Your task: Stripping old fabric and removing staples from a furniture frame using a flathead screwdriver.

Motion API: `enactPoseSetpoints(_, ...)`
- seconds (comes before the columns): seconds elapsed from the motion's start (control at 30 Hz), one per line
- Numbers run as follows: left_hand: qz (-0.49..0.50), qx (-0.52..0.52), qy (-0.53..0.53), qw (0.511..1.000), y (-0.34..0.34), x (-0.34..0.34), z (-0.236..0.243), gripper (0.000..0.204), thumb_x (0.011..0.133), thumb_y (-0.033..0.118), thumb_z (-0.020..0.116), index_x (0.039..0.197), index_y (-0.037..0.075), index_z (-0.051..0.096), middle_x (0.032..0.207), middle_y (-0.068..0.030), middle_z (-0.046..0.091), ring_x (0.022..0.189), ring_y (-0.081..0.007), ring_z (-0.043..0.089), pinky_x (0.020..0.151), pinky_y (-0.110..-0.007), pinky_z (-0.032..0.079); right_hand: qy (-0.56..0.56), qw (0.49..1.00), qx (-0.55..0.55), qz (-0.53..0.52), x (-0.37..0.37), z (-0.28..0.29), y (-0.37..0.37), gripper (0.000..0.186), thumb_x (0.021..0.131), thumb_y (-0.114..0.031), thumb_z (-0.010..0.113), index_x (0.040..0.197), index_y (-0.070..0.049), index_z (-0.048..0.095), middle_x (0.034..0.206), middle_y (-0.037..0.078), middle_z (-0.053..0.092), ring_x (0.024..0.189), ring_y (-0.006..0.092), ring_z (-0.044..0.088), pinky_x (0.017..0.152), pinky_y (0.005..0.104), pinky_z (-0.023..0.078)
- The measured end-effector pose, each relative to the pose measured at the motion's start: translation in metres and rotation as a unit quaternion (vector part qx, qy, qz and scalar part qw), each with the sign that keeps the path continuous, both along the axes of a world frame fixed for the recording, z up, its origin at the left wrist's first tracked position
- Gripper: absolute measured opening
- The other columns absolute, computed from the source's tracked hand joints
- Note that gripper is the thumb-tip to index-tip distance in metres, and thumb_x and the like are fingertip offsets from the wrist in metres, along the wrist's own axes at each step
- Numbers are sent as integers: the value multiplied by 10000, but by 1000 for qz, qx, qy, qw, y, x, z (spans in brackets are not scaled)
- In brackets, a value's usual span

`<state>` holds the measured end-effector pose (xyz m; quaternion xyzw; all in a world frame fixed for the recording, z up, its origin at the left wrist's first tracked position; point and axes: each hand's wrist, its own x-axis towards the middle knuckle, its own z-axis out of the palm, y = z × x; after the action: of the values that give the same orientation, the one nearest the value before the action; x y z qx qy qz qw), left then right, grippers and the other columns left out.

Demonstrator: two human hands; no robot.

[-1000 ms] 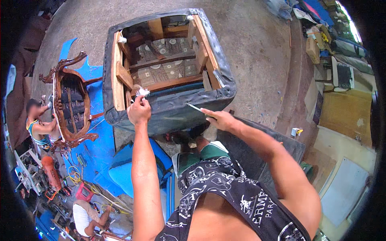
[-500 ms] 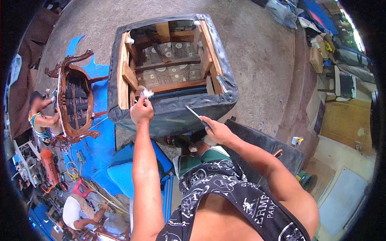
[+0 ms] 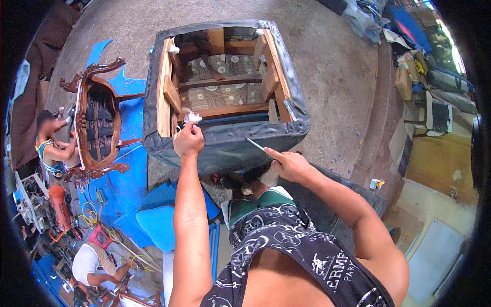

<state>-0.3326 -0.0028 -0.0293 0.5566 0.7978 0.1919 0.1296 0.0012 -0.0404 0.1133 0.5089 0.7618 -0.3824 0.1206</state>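
In front of me stands an upholstered seat frame (image 3: pixel 230 140), covered in black leather-like material, its wooden inner frame (image 3: pixel 164 97) exposed on the upper side. My left hand (image 3: pixel 188 140) is closed at its near left corner, against the edge of the black cover; what the fingertips pinch is hidden. A tuft of white stuffing (image 3: pixel 192 116) sticks up just beyond those fingers. Held in my right hand (image 3: pixel 289 165) is a slim tool with a thin metal shaft (image 3: pixel 255 144), pointing left over the cover's near side. Its handle is mostly hidden in the fist.
To the left, a carved wooden chair (image 3: pixel 116 125) lies on blue sheeting (image 3: pixel 130 115), with a person (image 3: pixel 53 148) beside it. Another person (image 3: pixel 94 263) crouches at lower left among cables and tools. A black padded panel (image 3: pixel 327 204) lies under my right arm. Boxes (image 3: pixel 403 82) stand along the right.
The seat frame and both hands sit slightly further right in view. My right hand's tool has tilted a little, with less of its handle showing. My left hand stays at the corner.
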Motion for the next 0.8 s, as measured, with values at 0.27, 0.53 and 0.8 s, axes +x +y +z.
enactPoseSetpoints(0.27,-9,9,-11,1000,-1,1,0,200,884,280,584,980,174,723,809,-104,729,802,-333,694,756,-460,520,23,998,4,-67,-3,-9,-12,579,950,-195,509,1517,-183,390,933,240,673,871,438,662,808,537,523)
enactPoseSetpoints(0.53,-16,44,0,999,-1,-1,-7,189,873,275,588,962,188,730,791,-110,723,772,-341,686,743,-470,521,30,998,-1,-59,-6,-22,-15,587,959,-195,527,1524,-207,371,960,238,661,902,432,652,820,530,518)
enactPoseSetpoints(0.8,-14,17,1,1000,1,5,1,205,854,245,589,950,149,743,780,-137,723,776,-336,694,774,-461,514,175,979,44,-93,-5,-118,-35,592,981,-197,559,1533,-235,349,978,219,627,893,433,640,812,516,511)
